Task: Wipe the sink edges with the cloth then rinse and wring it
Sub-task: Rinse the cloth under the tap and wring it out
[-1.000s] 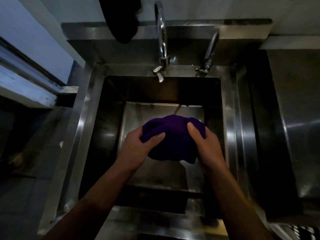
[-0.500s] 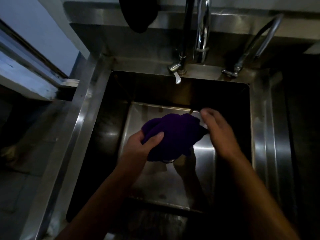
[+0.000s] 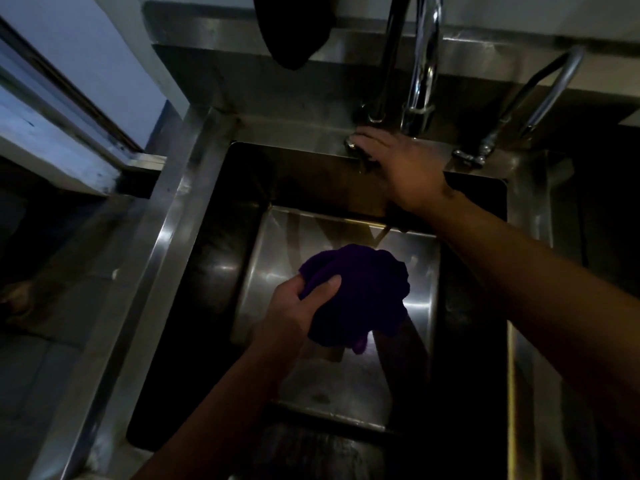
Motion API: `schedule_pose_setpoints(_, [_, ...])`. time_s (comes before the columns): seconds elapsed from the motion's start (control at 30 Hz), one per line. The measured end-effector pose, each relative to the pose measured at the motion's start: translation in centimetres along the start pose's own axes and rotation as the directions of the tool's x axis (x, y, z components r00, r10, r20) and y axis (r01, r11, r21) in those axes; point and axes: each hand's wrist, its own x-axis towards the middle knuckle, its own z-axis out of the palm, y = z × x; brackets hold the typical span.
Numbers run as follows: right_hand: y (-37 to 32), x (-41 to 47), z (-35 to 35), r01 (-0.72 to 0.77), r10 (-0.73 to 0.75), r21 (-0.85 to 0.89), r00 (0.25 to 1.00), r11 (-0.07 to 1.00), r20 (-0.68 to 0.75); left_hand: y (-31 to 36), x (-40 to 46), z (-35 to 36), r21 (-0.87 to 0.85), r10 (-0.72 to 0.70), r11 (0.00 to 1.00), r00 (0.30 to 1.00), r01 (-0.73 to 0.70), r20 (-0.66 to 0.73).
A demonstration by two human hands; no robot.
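Left hand [image 3: 294,313] wrapped tight round the bunched purple cloth [image 3: 360,292], grip full of fabric, thumb pressed on top, held up over the middle of the sink [image 3: 173,258] basin and not touching the steel floor as far as can be told. Right hand [image 3: 398,161] up at the back rim, fingers curled over the lever at the foot of the tap [image 3: 420,64], grip closed on that lever rather than on any cloth. No water visible from the spout, though dim light makes a thin stream hard to rule out. Looks like the rinse step about to kick off, so wiping probably done. Stuff that could go sideways: cloth sitting forward of and below the spout, so a stream would likely miss it and just hammer the basin unless moved back under the outlet. Lever thrown too far = hard jet, splash off the steel onto the rim just wiped and over the front edge. One-handed hold on a soaked cloth gets heavy and slippery fast, easy to drop into the basin. Second tap [image 3: 533,98] just beside on the right, well clear of the hand. Dark thing [image 3: 294,29] hanging above the back ledge, can't tell what, well apart from both hands.
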Motion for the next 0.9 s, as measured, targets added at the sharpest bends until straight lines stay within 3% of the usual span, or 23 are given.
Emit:
schedule_pose_setpoints(0.13, [0.5, 0.3, -0.4, 0.055, -0.055, 0.016, 0.998, 0.998, -0.015, 0.1, 0.7, 0.6, -0.062, -0.06, 0.996, 0.998, 0.061, 0.019])
schedule_pose_setpoints(0.33, [-0.1, 4.1, -1.3, -0.161, 0.173, 0.192, 0.984, 0.968, -0.046, -0.9, 1.7, 2.4, -0.064, -0.084, 0.994, 0.996, 0.086, 0.025])
schedule_pose_setpoints(0.43, [-1.2, 3.4, -1.5, -0.191, 0.21, 0.215, 0.975, 0.958, -0.069, -1.9, 2.2, 3.3, -0.089, -0.08, 0.993, 0.997, 0.081, 0.019])
schedule_pose_setpoints(0.53, [-2.9, -0.4, -1.7, -0.209, 0.264, 0.411, 0.961, 0.888, -0.083, -3.3, 2.5, 4.3, -0.128, -0.107, 0.986, 0.994, 0.105, -0.01])
schedule_pose_setpoints(0.63, [-4.5, -6.6, 0.0, -0.418, 0.515, 0.602, 0.857, 0.68, 0.013, -4.3, 2.6, 5.1, -0.191, -0.116, 0.976, 0.992, 0.104, -0.05])
schedule_pose_setpoints(0.73, [-6.1, -13.7, 4.3, -0.735, 0.744, 0.58, 0.596, 0.352, 0.303, -4.8, 2.9, 5.6, -0.238, -0.169, 0.961, 0.98, 0.14, -0.107])
schedule_pose_setpoints(0.8, [-7.9, -17.7, 6.9, -0.794, 0.735, 0.604, 0.451, 0.072, 0.506, -5.1, 3.3, 5.9, -0.275, -0.221, 0.946, 0.962, 0.171, -0.162])
schedule_pose_setpoints(0.9, [-10.3, -20.3, 7.9, -0.728, 0.567, 0.605, 0.364, -0.321, 0.739, -5.3, 3.5, 6.4, -0.328, -0.262, 0.926, 0.942, 0.184, -0.211])
